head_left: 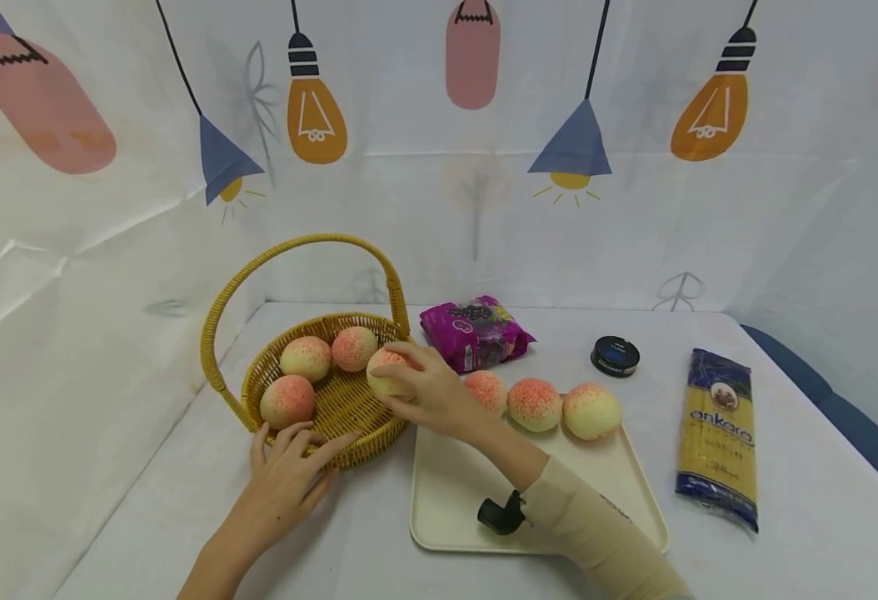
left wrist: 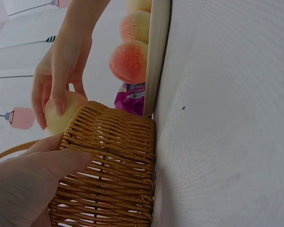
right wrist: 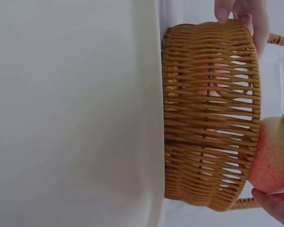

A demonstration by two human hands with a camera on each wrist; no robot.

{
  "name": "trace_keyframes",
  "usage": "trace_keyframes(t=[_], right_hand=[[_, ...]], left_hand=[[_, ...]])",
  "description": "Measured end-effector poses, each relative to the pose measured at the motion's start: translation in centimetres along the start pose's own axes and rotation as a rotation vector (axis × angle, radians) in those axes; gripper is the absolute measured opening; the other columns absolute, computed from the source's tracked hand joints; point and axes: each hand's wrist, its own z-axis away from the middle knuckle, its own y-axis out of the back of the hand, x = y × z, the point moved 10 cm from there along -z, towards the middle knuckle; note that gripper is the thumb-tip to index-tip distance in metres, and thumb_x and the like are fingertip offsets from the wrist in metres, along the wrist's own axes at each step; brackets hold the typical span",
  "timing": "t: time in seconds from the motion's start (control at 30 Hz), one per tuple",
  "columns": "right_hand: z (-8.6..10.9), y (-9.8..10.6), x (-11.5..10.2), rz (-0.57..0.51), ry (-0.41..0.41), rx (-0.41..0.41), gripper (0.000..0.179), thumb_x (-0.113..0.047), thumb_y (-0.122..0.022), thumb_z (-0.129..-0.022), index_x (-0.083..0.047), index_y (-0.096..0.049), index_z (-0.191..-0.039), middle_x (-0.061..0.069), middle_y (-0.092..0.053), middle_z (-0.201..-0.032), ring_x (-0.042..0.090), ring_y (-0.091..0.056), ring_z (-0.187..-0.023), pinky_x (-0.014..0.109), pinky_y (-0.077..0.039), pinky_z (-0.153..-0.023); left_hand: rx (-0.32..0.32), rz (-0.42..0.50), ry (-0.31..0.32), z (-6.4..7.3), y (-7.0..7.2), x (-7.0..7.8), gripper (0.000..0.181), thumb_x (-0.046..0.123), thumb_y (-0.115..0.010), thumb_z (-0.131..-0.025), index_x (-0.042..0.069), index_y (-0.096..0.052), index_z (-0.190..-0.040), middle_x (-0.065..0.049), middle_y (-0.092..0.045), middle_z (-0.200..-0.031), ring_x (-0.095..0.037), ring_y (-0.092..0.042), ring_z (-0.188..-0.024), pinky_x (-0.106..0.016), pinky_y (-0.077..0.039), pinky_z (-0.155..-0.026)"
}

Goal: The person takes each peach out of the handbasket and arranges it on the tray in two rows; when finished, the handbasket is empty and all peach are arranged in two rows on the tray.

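With its fingertips and thumb, my right hand (head_left: 431,392) pinches a pale yellow and pink peach (head_left: 388,375) at the right rim of the wicker basket (head_left: 356,457). In the right wrist view, this peach (right wrist: 273,156) overlaps the basket's top edge. My left hand (head_left: 285,479) grips the basket's near rim, its thumb (left wrist: 68,161) on the woven outside wall. Three other peaches lie inside the basket, one of them the left peach (head_left: 287,402). On the cream tray (head_left: 454,500), under and beside my right forearm, three peaches stand in a row, including the middle peach (head_left: 535,405).
The basket's tall handle (head_left: 319,239) arches over it. A purple packet (head_left: 476,333) lies behind the tray, with a round black tin (head_left: 615,356) to its right. A blue and yellow ankara packet (head_left: 718,437) lies at the right. A small black curved piece (head_left: 502,515) shows beside my right sleeve.
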Motion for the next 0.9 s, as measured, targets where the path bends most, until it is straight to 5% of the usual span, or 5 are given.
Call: trace_keyframes(t=[0.3,0.9], right_hand=[[1.5,2.6,-0.4,0.000,0.082,0.083,0.035,-0.015,-0.073,-0.077,-0.015,-0.063,-0.110,0.012,-0.049,-0.127,0.025,-0.048,-0.110,0.034,-0.043,-0.088],[6.7,7.3,0.8,0.020,-0.058,0.020,0.041,-0.014,-0.073,-0.074,-0.018,-0.062,-0.113,0.008,-0.048,-0.129,0.023,-0.044,-0.114,0.033,-0.047,-0.083]], left_hand=[[-0.007,0.013,-0.001,0.0,-0.1,0.0,0.062,0.016,-0.072,-0.070,0.034,-0.054,-0.127,0.001,-0.052,-0.093,-0.029,-0.047,-0.102,-0.070,-0.016,-0.088],[-0.019,0.029,0.029,-0.1,-0.1,-0.3,0.060,0.017,-0.072,-0.073,0.037,-0.054,-0.126,0.002,-0.053,-0.094,-0.029,-0.046,-0.103,-0.069,-0.015,-0.089]])
